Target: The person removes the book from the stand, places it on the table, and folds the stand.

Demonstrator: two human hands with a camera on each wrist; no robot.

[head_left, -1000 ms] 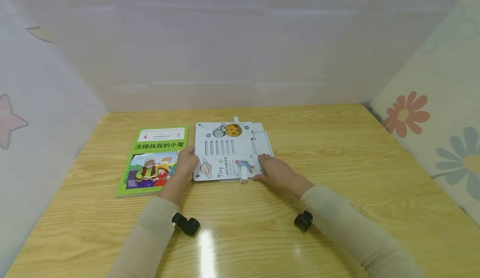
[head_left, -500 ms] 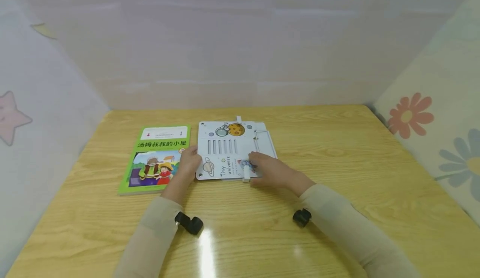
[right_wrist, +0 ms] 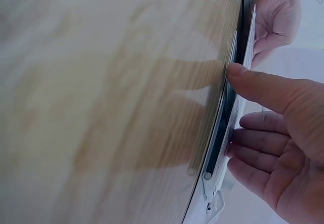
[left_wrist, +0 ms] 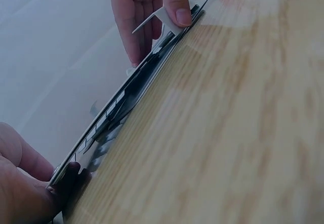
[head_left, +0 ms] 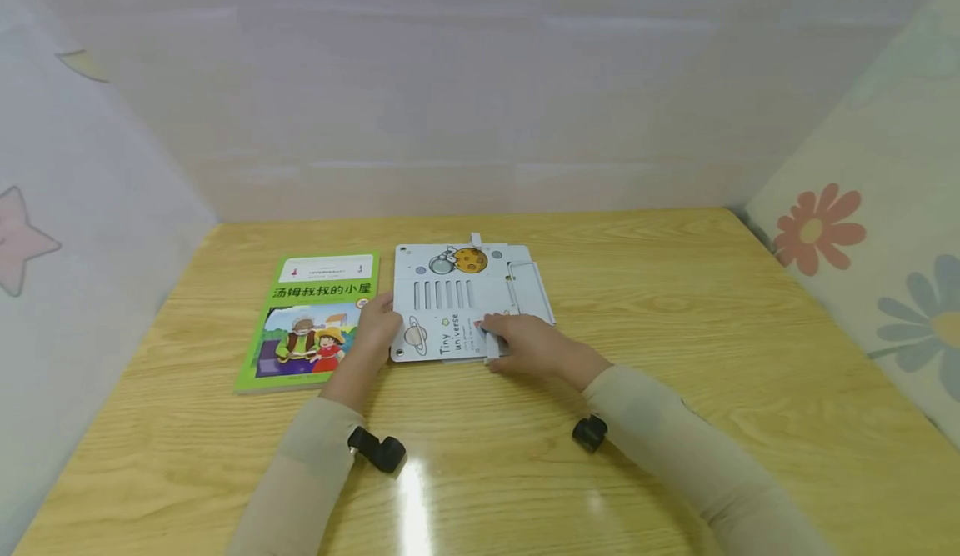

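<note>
A white book stand (head_left: pixel 442 293) with planets and "Tiny universe" printed on it lies folded flat on the table. My left hand (head_left: pixel 377 328) grips its left edge, with the thumb at the near corner in the left wrist view. At the stand's near edge, my right hand (head_left: pixel 536 345) pinches a white page clip (head_left: pixel 492 348). The left wrist view shows the right thumb pressed on this clip (left_wrist: pixel 169 21), the other fingers lying over the stand's face. A second page clip (head_left: pixel 476 240) sticks out at the far edge.
Left of the stand lies a green picture book (head_left: pixel 311 323), partly behind my left forearm. A wire prop (head_left: pixel 525 285) and a panel show at the stand's right end. The wooden table (head_left: pixel 675 314) is bordered by pale printed cloth walls (head_left: pixel 840 306).
My right hand has slid left along the near edge, from the stand's right end to the page clip. My left hand keeps its hold, and the book lies as before.
</note>
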